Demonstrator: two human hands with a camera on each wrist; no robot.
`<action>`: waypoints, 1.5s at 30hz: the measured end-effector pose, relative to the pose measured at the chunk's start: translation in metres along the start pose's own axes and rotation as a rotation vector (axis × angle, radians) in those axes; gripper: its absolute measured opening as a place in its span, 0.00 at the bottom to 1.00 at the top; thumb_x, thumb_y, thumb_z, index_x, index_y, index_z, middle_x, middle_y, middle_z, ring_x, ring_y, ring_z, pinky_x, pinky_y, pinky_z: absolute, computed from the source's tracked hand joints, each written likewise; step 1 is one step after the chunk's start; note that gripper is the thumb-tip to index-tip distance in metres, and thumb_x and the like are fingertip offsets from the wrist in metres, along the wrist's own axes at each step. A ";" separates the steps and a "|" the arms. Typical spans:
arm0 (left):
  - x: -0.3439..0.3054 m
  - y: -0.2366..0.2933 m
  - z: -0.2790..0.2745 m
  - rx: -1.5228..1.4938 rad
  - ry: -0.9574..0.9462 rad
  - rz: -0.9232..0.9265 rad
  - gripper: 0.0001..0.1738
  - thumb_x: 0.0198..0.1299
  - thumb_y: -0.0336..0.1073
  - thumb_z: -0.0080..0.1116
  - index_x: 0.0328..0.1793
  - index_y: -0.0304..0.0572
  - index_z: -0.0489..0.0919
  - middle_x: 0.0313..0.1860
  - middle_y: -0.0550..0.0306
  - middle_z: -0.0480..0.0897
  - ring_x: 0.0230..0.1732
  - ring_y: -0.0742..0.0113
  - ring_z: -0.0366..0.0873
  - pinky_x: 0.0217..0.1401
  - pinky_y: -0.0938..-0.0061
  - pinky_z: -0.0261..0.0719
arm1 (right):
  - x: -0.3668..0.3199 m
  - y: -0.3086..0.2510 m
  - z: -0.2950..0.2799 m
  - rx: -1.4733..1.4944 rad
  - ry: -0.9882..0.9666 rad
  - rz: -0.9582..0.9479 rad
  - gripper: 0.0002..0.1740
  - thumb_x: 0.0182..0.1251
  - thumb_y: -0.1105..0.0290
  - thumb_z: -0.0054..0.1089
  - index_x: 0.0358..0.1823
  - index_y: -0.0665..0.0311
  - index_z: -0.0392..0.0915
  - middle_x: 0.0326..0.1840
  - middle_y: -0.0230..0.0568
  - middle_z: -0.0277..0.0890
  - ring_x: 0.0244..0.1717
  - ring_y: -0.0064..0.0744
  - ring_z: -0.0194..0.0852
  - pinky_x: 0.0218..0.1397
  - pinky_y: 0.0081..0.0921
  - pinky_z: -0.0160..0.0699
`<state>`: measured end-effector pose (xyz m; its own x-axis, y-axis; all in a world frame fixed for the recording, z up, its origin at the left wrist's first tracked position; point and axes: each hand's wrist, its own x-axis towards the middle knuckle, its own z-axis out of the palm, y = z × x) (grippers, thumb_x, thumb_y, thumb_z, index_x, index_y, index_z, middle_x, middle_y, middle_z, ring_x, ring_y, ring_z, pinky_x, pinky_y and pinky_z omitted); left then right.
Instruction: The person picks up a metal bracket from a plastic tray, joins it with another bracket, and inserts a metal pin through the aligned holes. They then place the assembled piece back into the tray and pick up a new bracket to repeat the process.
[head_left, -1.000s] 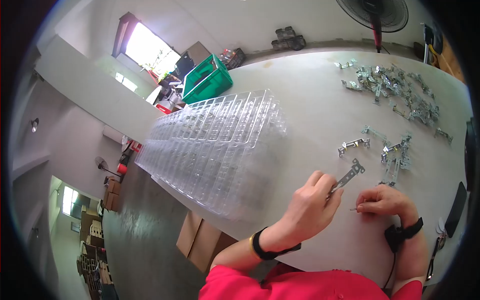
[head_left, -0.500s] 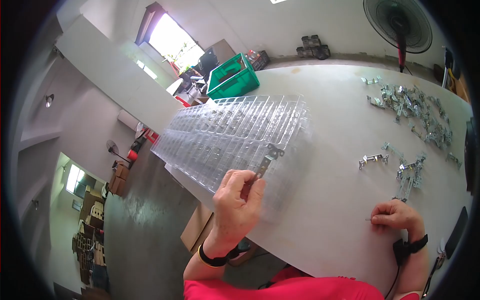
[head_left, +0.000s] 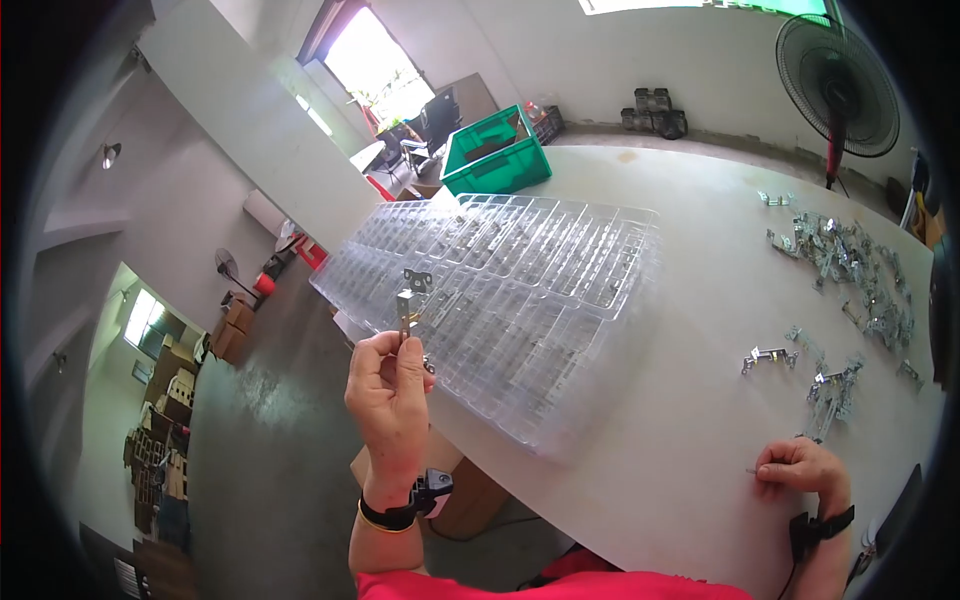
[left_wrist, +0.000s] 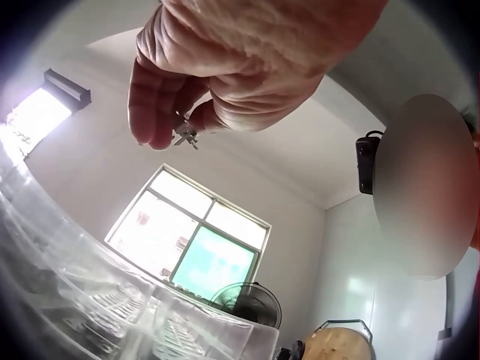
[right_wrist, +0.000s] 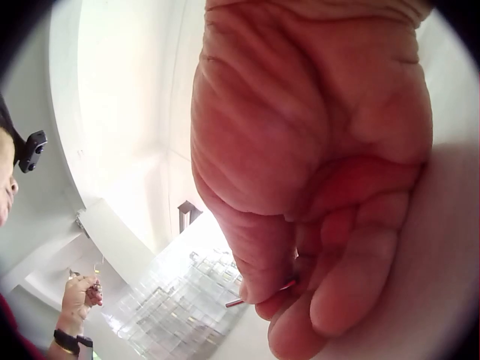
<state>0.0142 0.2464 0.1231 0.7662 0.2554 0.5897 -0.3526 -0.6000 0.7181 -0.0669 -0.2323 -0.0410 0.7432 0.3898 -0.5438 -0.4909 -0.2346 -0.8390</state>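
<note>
The left hand (head_left: 390, 385) is raised at the near left edge of the clear plastic tray (head_left: 560, 260). Its thumb and fingers are closed round the lower end of a metal bracket (head_left: 406, 300). The bracket stands upright above the knuckles with its small perforated plate at the top, in front of the tray's left compartments. The left wrist view shows only the bracket's bottom tip poking out below the curled fingers. The tray, ribbed into many long compartments, lies on the pale worktop (head_left: 680, 340). Well to the right of the tray, at the worktop's near edge, the right hand (head_left: 800, 468) rests on the surface. Its fingers are curled and it pinches a small pin (head_left: 752, 470) between thumb and fingertips, with the free end pointing back toward the tray. Loose brackets (head_left: 850, 260) are scattered to the right of the tray, a few of them just beyond the right hand. A green crate (head_left: 495, 155) sits past the tray's far left corner, and a fan (head_left: 835, 85) stands beyond its far right.
</note>
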 end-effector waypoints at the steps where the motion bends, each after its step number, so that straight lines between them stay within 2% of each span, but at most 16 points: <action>1: 0.001 -0.004 -0.001 -0.005 0.003 -0.006 0.06 0.73 0.31 0.61 0.46 0.34 0.79 0.33 0.62 0.80 0.27 0.80 0.78 0.30 0.83 0.76 | -0.001 -0.001 0.001 0.011 0.005 0.007 0.09 0.76 0.67 0.64 0.42 0.67 0.82 0.34 0.37 0.86 0.33 0.25 0.86 0.40 0.23 0.85; 3: 0.003 -0.015 0.000 0.008 0.003 -0.004 0.06 0.73 0.31 0.61 0.46 0.34 0.79 0.33 0.62 0.80 0.27 0.80 0.78 0.30 0.83 0.77 | -0.001 0.000 0.000 0.015 0.021 0.019 0.09 0.75 0.68 0.64 0.42 0.68 0.82 0.34 0.38 0.86 0.33 0.25 0.86 0.40 0.23 0.85; 5: 0.004 -0.020 0.000 -0.006 -0.001 -0.011 0.06 0.73 0.31 0.61 0.46 0.34 0.79 0.34 0.62 0.79 0.27 0.80 0.78 0.30 0.83 0.77 | 0.000 0.005 -0.001 0.054 0.043 0.034 0.07 0.76 0.70 0.62 0.42 0.68 0.81 0.35 0.42 0.87 0.33 0.30 0.87 0.39 0.27 0.87; 10: 0.010 -0.038 0.002 -0.051 -0.014 -0.026 0.07 0.73 0.31 0.62 0.46 0.33 0.79 0.35 0.61 0.79 0.28 0.80 0.78 0.31 0.83 0.77 | -0.002 -0.005 0.005 0.064 0.116 0.063 0.08 0.74 0.69 0.64 0.42 0.68 0.81 0.35 0.44 0.87 0.33 0.31 0.87 0.38 0.27 0.86; 13: 0.014 -0.048 0.002 -0.018 -0.026 0.005 0.07 0.74 0.33 0.61 0.48 0.36 0.79 0.30 0.66 0.80 0.28 0.82 0.75 0.33 0.84 0.74 | -0.003 -0.006 0.008 0.073 0.161 0.062 0.09 0.73 0.68 0.64 0.42 0.68 0.81 0.34 0.44 0.87 0.31 0.32 0.87 0.36 0.27 0.86; 15: 0.017 -0.056 0.002 0.061 -0.047 0.091 0.07 0.74 0.33 0.62 0.49 0.35 0.80 0.33 0.66 0.80 0.31 0.82 0.75 0.35 0.84 0.74 | -0.003 -0.002 0.009 0.081 0.185 0.051 0.09 0.73 0.67 0.64 0.42 0.67 0.80 0.34 0.45 0.87 0.31 0.32 0.87 0.35 0.27 0.85; 19: 0.023 -0.052 0.005 0.093 -0.062 0.090 0.07 0.73 0.32 0.62 0.49 0.34 0.81 0.36 0.65 0.79 0.34 0.82 0.74 0.37 0.83 0.74 | -0.003 -0.001 0.009 0.135 0.190 0.024 0.08 0.75 0.70 0.62 0.41 0.69 0.81 0.33 0.45 0.86 0.29 0.32 0.86 0.35 0.28 0.86; 21: 0.026 -0.049 0.010 0.141 -0.080 0.105 0.06 0.68 0.29 0.66 0.44 0.33 0.83 0.37 0.57 0.80 0.31 0.74 0.74 0.34 0.77 0.74 | -0.004 -0.003 0.010 0.141 0.195 0.028 0.09 0.75 0.70 0.62 0.41 0.69 0.81 0.33 0.45 0.86 0.29 0.32 0.86 0.34 0.28 0.86; 25: 0.034 -0.047 0.017 0.291 -0.167 0.170 0.05 0.67 0.29 0.66 0.43 0.33 0.84 0.36 0.60 0.79 0.31 0.76 0.74 0.36 0.79 0.74 | -0.005 -0.005 0.012 0.152 0.219 0.036 0.08 0.75 0.70 0.62 0.41 0.69 0.80 0.33 0.45 0.86 0.28 0.32 0.86 0.34 0.28 0.86; 28: 0.040 -0.051 0.021 0.377 -0.191 0.224 0.06 0.64 0.29 0.67 0.41 0.31 0.85 0.35 0.56 0.80 0.30 0.72 0.74 0.36 0.76 0.75 | -0.005 -0.001 0.013 0.163 0.226 0.024 0.08 0.75 0.70 0.62 0.41 0.69 0.81 0.33 0.44 0.86 0.28 0.31 0.86 0.34 0.28 0.86; 30: 0.044 -0.052 0.024 0.405 -0.188 0.177 0.06 0.63 0.30 0.67 0.39 0.33 0.85 0.35 0.47 0.82 0.34 0.56 0.81 0.39 0.64 0.78 | -0.005 0.002 0.012 0.173 0.231 0.015 0.08 0.75 0.70 0.62 0.41 0.69 0.81 0.33 0.44 0.86 0.28 0.31 0.85 0.34 0.28 0.86; 37: 0.049 -0.057 0.026 0.520 -0.268 0.125 0.08 0.62 0.33 0.67 0.38 0.34 0.86 0.34 0.47 0.82 0.34 0.52 0.83 0.40 0.62 0.80 | -0.004 0.008 0.010 0.176 0.215 -0.015 0.08 0.74 0.70 0.63 0.40 0.69 0.80 0.32 0.44 0.86 0.28 0.31 0.85 0.33 0.28 0.85; 39: 0.050 -0.060 0.027 0.578 -0.304 0.096 0.09 0.61 0.32 0.68 0.39 0.31 0.87 0.33 0.49 0.82 0.32 0.62 0.82 0.37 0.69 0.79 | -0.003 0.009 0.010 0.176 0.215 -0.017 0.08 0.74 0.69 0.63 0.40 0.68 0.80 0.32 0.45 0.86 0.27 0.33 0.85 0.33 0.29 0.86; 40: 0.050 -0.062 0.028 0.578 -0.304 0.097 0.09 0.61 0.32 0.68 0.39 0.31 0.87 0.33 0.49 0.82 0.32 0.62 0.82 0.37 0.69 0.79 | -0.003 0.008 0.010 0.172 0.215 -0.025 0.08 0.74 0.69 0.63 0.40 0.68 0.80 0.32 0.45 0.86 0.27 0.32 0.85 0.33 0.29 0.86; 43: 0.051 -0.064 0.029 0.587 -0.355 0.044 0.10 0.61 0.33 0.67 0.38 0.31 0.87 0.34 0.48 0.83 0.32 0.61 0.83 0.38 0.68 0.79 | -0.003 0.009 0.011 0.170 0.219 -0.031 0.08 0.74 0.69 0.63 0.40 0.68 0.80 0.31 0.45 0.86 0.27 0.32 0.85 0.32 0.29 0.86; 45: 0.052 -0.065 0.030 0.569 -0.384 0.032 0.11 0.61 0.37 0.67 0.36 0.35 0.87 0.33 0.47 0.83 0.34 0.51 0.83 0.41 0.59 0.80 | -0.003 0.009 0.011 0.171 0.222 -0.029 0.08 0.74 0.69 0.63 0.40 0.68 0.80 0.31 0.44 0.86 0.27 0.32 0.85 0.32 0.28 0.86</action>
<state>0.0927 0.2758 0.0964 0.9334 0.0073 0.3587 -0.1213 -0.9344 0.3348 -0.0790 -0.2257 -0.0466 0.8304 0.1848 -0.5255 -0.5232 -0.0654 -0.8497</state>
